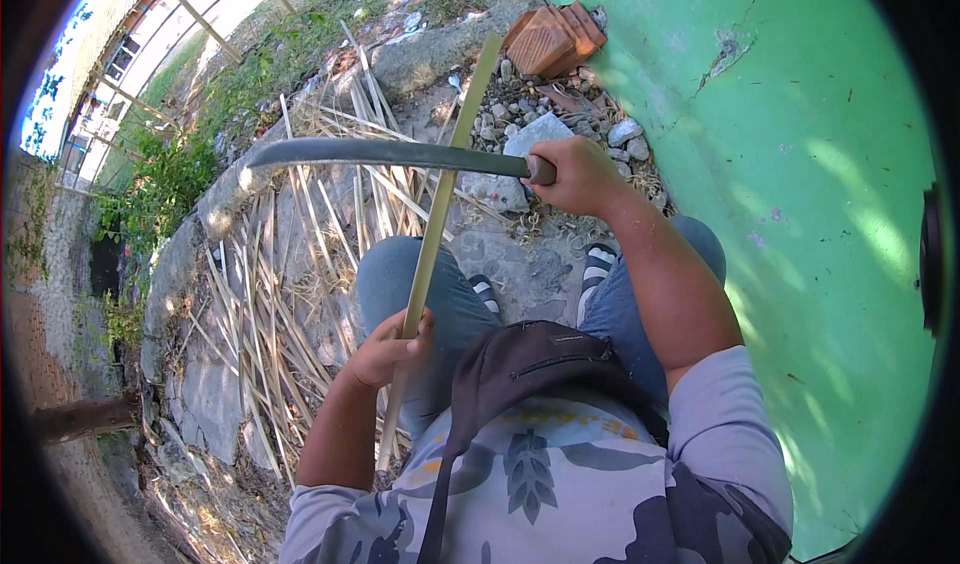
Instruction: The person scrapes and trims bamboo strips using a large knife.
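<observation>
Long flat bamboo strip [440, 194], pale green, slants up over lap; left hand [388, 349] fingers clamped on lower part. Right hand [580, 176] fingers wrapped round handle of curved steel machete [385, 154], blade across strip. Dry splits [270, 294] litter cracked stone ground w/ rubble.

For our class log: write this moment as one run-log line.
left hand: grips bamboo strip | right hand: holds machete across strip | ground: cut strips

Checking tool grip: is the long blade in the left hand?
No: the right hand grips the blade; the left hand holds the bamboo strip.
</observation>
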Demonstrator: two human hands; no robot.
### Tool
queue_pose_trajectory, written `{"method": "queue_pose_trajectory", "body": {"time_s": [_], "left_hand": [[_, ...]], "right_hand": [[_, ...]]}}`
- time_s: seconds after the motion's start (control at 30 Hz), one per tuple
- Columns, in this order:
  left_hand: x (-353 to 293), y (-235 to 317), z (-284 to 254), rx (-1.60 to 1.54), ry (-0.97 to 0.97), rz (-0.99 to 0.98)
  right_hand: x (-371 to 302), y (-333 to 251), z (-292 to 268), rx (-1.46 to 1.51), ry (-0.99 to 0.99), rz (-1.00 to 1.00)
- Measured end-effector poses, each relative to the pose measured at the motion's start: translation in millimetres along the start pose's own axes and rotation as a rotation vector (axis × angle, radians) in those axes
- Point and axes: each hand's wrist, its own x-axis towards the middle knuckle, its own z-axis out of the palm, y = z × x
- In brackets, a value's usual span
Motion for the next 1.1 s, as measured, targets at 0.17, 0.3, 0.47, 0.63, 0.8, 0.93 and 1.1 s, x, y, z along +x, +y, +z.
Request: {"method": "queue_pose_trajectory", "body": {"time_s": [0.17, 0.3, 0.47, 0.63, 0.8, 0.93, 1.1], "left_hand": [[19, 3, 5, -0.255, -0.133, 0.019], [36, 3, 10, -0.297, -0.167, -0.019], [46, 1, 13, -0.261, -0.162, -0.071], [49, 1, 12, -0.237, -0.066, -0.088], [48, 0, 18, -0.147, -0.029, -0.080], [56, -2, 18, -0.115, 0.033, -0.078], [51, 0, 15, -0.125, 0.025, -0.081]], "right_hand": [[-6, -12, 8, -0.065, -0.058, -0.112], [-7, -16, 18, -0.113, -0.120, -0.174], [-4, -13, 23, -0.093, -0.143, -0.218], [-3, -8, 29, -0.081, -0.212, -0.093], [-5, -28, 41, -0.126, -0.257, -0.222], [-4, -10, 47, -0.128, -0.298, -0.143], [-6, -20, 48, -0.129, -0.215, -0.171]]}}
